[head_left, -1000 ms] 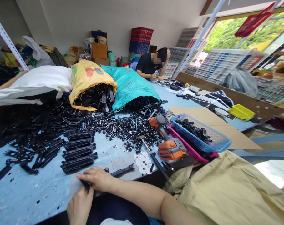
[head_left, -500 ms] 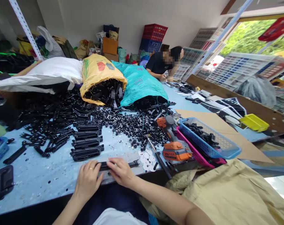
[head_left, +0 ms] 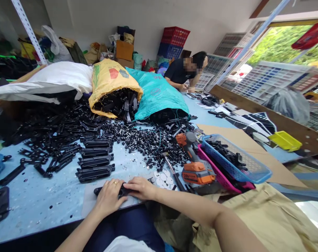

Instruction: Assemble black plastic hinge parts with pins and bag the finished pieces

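Note:
My left hand [head_left: 111, 196] is closed over a long black plastic arm piece [head_left: 123, 191] at the table's front edge. The piece's dark end sticks out to the left of that hand. My right hand [head_left: 141, 189] grips the same piece beside it, thumb and fingers near the left fingertips. Both palms hide much of the piece. Behind my hands, several similar black arm assemblies [head_left: 95, 172] lie in a neat column. White round discs [head_left: 163, 179] are scattered to the right, beside a hammer-like tool with a dark handle [head_left: 178, 179].
An orange cordless drill [head_left: 198, 172] stands right, next to a blue basket [head_left: 256, 171] of black parts. Piles of screws [head_left: 148, 140] and black arms [head_left: 59, 129] spread below the yellow sack [head_left: 114, 75] and teal sack [head_left: 159, 94]. A person [head_left: 184, 71] sits at the far end.
My hands have drawn closer together on the black piece. Its left end now shows beyond my left hand, and less of it shows on the right. The view has shifted slightly.

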